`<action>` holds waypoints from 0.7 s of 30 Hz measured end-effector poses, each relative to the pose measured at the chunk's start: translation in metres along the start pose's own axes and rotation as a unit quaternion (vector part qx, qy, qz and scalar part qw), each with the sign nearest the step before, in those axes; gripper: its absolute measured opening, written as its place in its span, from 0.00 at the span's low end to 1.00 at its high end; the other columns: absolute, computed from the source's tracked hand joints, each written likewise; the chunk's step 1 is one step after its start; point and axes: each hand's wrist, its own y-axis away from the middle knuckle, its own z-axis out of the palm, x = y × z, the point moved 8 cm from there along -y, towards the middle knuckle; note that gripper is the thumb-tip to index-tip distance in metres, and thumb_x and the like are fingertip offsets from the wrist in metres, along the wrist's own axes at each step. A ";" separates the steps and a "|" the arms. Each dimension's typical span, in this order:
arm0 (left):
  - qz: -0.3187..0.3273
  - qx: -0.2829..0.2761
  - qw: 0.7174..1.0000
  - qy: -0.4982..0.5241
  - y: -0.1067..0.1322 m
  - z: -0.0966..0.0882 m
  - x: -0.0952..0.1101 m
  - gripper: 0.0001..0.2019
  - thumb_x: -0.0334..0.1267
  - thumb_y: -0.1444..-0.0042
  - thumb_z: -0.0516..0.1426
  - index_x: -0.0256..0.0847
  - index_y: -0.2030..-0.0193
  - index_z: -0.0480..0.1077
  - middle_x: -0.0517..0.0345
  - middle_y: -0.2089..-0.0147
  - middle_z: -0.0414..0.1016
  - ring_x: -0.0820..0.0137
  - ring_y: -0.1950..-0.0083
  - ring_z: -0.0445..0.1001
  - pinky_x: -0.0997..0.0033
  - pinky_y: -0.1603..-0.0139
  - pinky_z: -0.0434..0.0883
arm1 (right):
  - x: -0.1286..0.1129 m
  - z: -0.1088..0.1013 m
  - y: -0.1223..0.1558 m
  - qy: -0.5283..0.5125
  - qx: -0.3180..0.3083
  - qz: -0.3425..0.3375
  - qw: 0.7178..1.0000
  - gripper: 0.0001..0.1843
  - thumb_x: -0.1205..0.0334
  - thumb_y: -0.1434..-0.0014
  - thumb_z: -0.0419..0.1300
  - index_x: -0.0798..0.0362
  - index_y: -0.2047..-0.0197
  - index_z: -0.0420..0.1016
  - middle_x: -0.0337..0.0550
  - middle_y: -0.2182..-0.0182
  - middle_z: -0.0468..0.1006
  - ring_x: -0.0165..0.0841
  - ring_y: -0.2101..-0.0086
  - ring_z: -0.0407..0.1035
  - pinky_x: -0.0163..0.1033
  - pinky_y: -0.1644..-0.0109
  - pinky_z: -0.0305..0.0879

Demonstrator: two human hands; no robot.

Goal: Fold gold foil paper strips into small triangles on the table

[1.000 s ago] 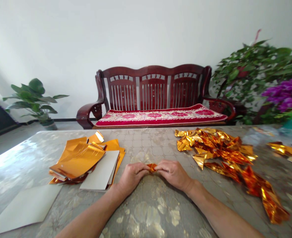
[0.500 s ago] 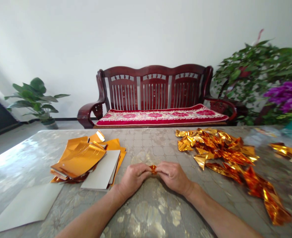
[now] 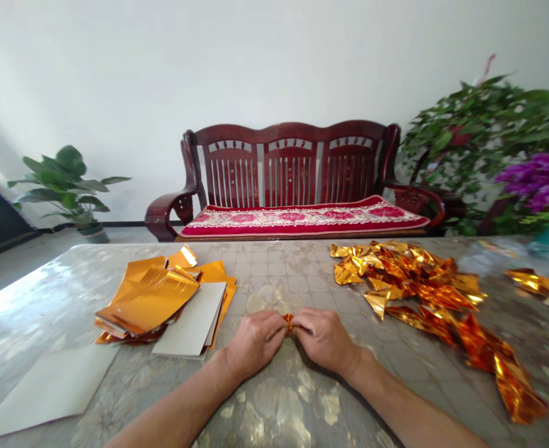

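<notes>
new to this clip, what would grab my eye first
The shiny heap of crumpled gold foil on the right of the table catches the eye first, with a stack of flat gold foil sheets on the left. Between them, the left hand and right hand pinch a small twist of foil.

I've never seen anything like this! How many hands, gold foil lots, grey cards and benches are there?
Hands: 2 (left hand, right hand)
Gold foil lots: 4 (flat stack, crumpled heap, strip, pinched foil piece)
Grey cards showing: 2 (stacked card, loose card)
Bench: 1
Total: 9
</notes>
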 end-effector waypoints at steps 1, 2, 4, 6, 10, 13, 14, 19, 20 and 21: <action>0.011 -0.004 1.000 -0.015 0.000 0.000 0.003 0.14 0.38 0.34 0.48 0.43 0.66 0.72 0.54 0.68 0.76 0.69 0.64 0.74 0.72 0.61 0.67 | -0.002 0.000 0.000 0.009 0.000 -0.002 1.000 0.12 0.71 0.41 0.55 0.50 0.68 0.78 0.42 0.74 0.78 0.32 0.71 0.72 0.33 0.67 0.61; 0.021 -0.008 0.999 -0.029 0.001 0.001 0.005 0.15 0.38 0.33 0.47 0.42 0.66 0.72 0.54 0.68 0.75 0.69 0.64 0.73 0.72 0.62 0.66 | -0.003 0.000 0.000 0.018 0.001 -0.003 1.000 0.12 0.72 0.42 0.54 0.50 0.69 0.78 0.42 0.75 0.77 0.32 0.72 0.72 0.33 0.67 0.60; 0.042 -0.013 0.997 -0.056 0.001 0.001 0.011 0.15 0.37 0.33 0.46 0.42 0.68 0.70 0.55 0.69 0.74 0.69 0.65 0.73 0.72 0.63 0.65 | -0.007 -0.001 0.000 0.039 0.002 -0.006 0.999 0.12 0.72 0.43 0.54 0.51 0.71 0.76 0.42 0.76 0.76 0.31 0.73 0.71 0.33 0.68 0.59; 0.059 -0.012 0.995 -0.081 0.002 0.001 0.016 0.15 0.36 0.33 0.46 0.42 0.69 0.69 0.55 0.70 0.73 0.70 0.67 0.72 0.72 0.65 0.64 | -0.010 -0.001 0.001 0.059 0.007 -0.012 0.998 0.12 0.72 0.43 0.53 0.51 0.73 0.75 0.42 0.77 0.75 0.31 0.75 0.69 0.33 0.70 0.57; 0.065 -0.002 0.994 -0.083 0.004 0.000 0.018 0.15 0.35 0.33 0.45 0.42 0.68 0.68 0.55 0.70 0.73 0.70 0.68 0.71 0.73 0.67 0.63 | -0.015 -0.001 0.002 0.086 0.013 -0.015 0.996 0.13 0.71 0.41 0.52 0.52 0.73 0.75 0.42 0.78 0.75 0.30 0.75 0.68 0.33 0.70 0.56; 0.039 -0.003 0.998 -0.048 0.002 0.001 0.010 0.14 0.36 0.33 0.47 0.42 0.68 0.70 0.56 0.71 0.73 0.70 0.69 0.71 0.74 0.67 0.63 | -0.011 0.001 0.001 0.089 -0.001 -0.005 0.996 0.13 0.69 0.40 0.53 0.51 0.71 0.76 0.42 0.77 0.76 0.31 0.74 0.70 0.33 0.70 0.57; 0.023 -0.003 0.999 -0.033 0.001 0.001 0.005 0.14 0.37 0.33 0.47 0.42 0.68 0.70 0.57 0.71 0.73 0.71 0.69 0.71 0.74 0.67 0.63 | -0.009 0.001 0.001 0.087 -0.008 0.000 0.996 0.12 0.69 0.39 0.54 0.51 0.70 0.76 0.42 0.76 0.77 0.31 0.73 0.70 0.33 0.69 0.58; -0.036 0.004 0.998 0.057 -0.003 -0.001 -0.011 0.11 0.40 0.34 0.50 0.46 0.62 0.73 0.58 0.65 0.76 0.70 0.63 0.74 0.76 0.62 0.66 | 0.010 0.002 -0.002 0.025 -0.033 0.015 0.999 0.11 0.68 0.37 0.56 0.49 0.60 0.80 0.41 0.67 0.82 0.32 0.66 0.75 0.32 0.62 0.65; -0.039 0.003 0.997 0.071 -0.003 -0.001 -0.012 0.11 0.39 0.34 0.50 0.46 0.60 0.73 0.58 0.64 0.77 0.70 0.62 0.75 0.76 0.60 0.67 | 0.014 0.001 -0.002 0.014 -0.037 0.014 0.999 0.11 0.68 0.36 0.56 0.48 0.58 0.80 0.41 0.65 0.82 0.32 0.65 0.76 0.32 0.60 0.66; -0.041 0.004 0.996 0.081 -0.003 -0.001 -0.013 0.10 0.39 0.34 0.50 0.47 0.58 0.73 0.58 0.63 0.77 0.70 0.61 0.75 0.76 0.59 0.67 | 0.017 0.001 -0.002 0.009 -0.039 0.010 0.999 0.11 0.68 0.36 0.57 0.48 0.58 0.80 0.41 0.64 0.83 0.32 0.64 0.76 0.32 0.59 0.67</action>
